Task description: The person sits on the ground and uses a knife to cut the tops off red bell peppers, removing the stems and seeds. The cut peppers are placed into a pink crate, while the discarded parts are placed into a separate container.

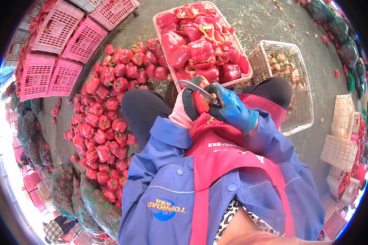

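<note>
My left hand (188, 102), in a dark-palmed glove with a pink cuff, grips a red bell pepper (200, 102) above my lap. My right hand (233, 105), in a blue glove, is closed on the handle of a knife (196, 88). The blade points left, across the upper part of the pepper. A few seeds lie on my red apron (222, 139) just below. Right beyond my hands, a pink plastic crate (248, 75) holds a heap of cut and hollowed red peppers. To the left, whole red bell peppers (99, 136) lie in a large pile on the floor.
A white plastic crate (311, 107) with pepper cores stands by my right knee. Pink crates (59, 27) are stacked at the upper left. Filled mesh sacks (98, 202) lie at the lower left, more along the upper right. Pale crates (339, 151) stand far right.
</note>
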Motion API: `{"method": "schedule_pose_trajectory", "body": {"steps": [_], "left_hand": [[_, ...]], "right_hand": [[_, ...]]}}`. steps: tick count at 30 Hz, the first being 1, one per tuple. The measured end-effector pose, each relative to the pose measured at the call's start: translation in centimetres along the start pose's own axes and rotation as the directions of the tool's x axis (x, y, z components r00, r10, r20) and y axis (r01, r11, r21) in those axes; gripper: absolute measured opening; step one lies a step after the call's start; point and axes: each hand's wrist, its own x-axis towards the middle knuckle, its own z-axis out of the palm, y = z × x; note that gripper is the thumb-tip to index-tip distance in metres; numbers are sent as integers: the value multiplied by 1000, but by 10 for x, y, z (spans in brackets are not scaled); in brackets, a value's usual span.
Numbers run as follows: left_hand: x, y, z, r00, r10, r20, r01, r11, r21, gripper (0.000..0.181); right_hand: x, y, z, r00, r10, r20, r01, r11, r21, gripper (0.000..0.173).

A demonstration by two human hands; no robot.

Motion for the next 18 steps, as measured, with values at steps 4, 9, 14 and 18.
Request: {"method": "schedule_pose_trajectory", "body": {"steps": [4, 9, 14, 18], "left_hand": [[3, -5, -38, 957, 231, 178, -291, 773, 563, 33], [7, -4, 20, 926, 140, -350, -126, 990, 63, 23], [7, -2, -16, 976, 187, -112, -180, 981, 69, 33], [11, -8, 1, 961, 270, -54, -207, 838, 505, 34]], "right_hand": [[6, 21, 10, 955, -295, -28, 289, 947, -139, 42], [6, 33, 23, 915, -340, -217, 305, 936, -178, 41], [14, 19, 20, 895, -401, -193, 357, 906, -226, 39], [25, 33, 15, 966, -213, -148, 255, 884, 393, 38]]}}
